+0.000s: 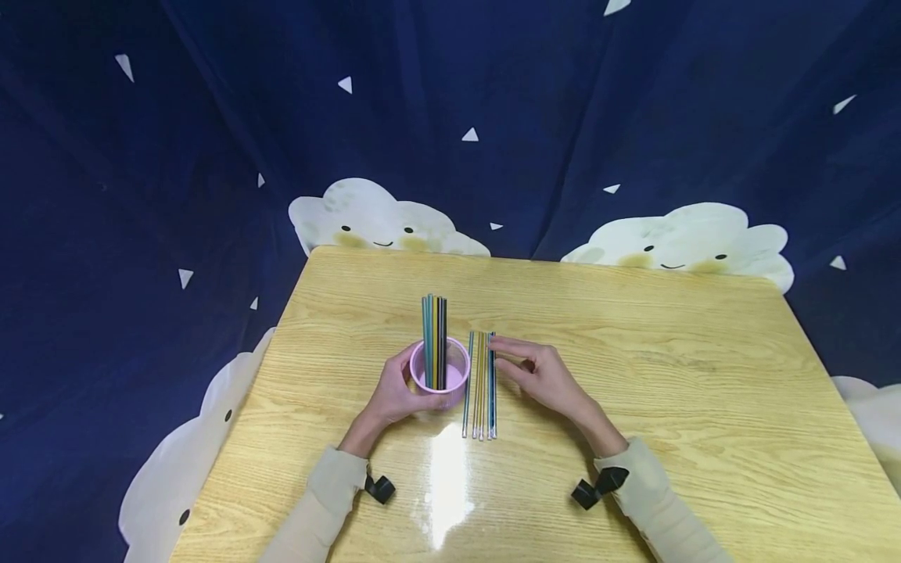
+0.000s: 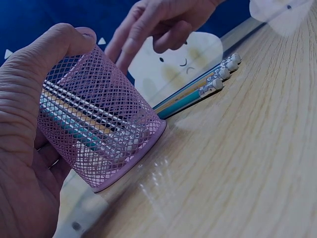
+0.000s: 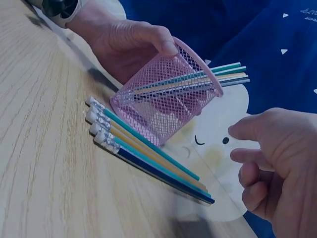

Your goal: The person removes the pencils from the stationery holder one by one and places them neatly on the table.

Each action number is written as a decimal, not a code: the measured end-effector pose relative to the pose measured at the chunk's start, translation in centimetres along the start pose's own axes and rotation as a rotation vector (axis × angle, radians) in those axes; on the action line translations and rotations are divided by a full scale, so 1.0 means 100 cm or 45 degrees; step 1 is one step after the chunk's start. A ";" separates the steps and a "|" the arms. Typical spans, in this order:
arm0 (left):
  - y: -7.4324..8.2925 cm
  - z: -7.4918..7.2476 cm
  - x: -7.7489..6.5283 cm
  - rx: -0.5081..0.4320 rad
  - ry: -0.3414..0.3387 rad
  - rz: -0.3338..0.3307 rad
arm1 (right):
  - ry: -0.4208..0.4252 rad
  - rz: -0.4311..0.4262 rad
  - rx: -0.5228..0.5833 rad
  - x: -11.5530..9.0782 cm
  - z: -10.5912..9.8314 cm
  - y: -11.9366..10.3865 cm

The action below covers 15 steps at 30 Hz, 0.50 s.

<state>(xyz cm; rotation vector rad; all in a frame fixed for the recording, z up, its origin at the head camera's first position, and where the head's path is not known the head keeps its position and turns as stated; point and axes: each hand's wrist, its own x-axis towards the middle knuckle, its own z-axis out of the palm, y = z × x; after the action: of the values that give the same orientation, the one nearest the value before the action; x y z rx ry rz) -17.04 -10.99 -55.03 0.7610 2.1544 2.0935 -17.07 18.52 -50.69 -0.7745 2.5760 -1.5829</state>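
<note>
My left hand (image 1: 396,393) grips a pink mesh pencil cup (image 1: 454,401), thumb on the near side and fingers round the left. Several pencils (image 1: 434,336) in teal, yellow and dark colours stand in the cup, eraser ends down, as the right wrist view shows. Beside it on the table lies a row of loose pencils (image 3: 148,148), white erasers toward me. Over the far ends of this row hovers my right hand (image 1: 549,381), thumb and fingers apart, nothing held. In the right wrist view, a gap shows between its fingers and the pencils.
The wooden table (image 1: 669,407) extends widely to the right of the pencils. Behind it hangs a dark blue curtain (image 1: 422,47) with white triangles and smiling clouds. A bright light reflection (image 1: 448,485) shows on the tabletop in front of the cup.
</note>
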 end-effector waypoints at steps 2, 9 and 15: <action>0.001 0.000 0.000 -0.002 0.002 -0.005 | -0.006 -0.030 0.024 0.002 0.001 -0.002; 0.001 0.000 0.000 0.007 -0.012 0.005 | -0.040 -0.074 0.084 0.011 0.008 -0.012; 0.000 -0.001 0.000 0.038 -0.011 0.010 | -0.076 -0.123 0.106 0.021 0.016 -0.019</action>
<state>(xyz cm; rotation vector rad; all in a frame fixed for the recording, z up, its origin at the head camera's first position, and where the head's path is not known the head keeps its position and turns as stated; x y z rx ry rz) -17.08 -11.06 -55.06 0.7811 2.1869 2.0621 -17.70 15.64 -49.38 -0.9363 2.4498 -1.6533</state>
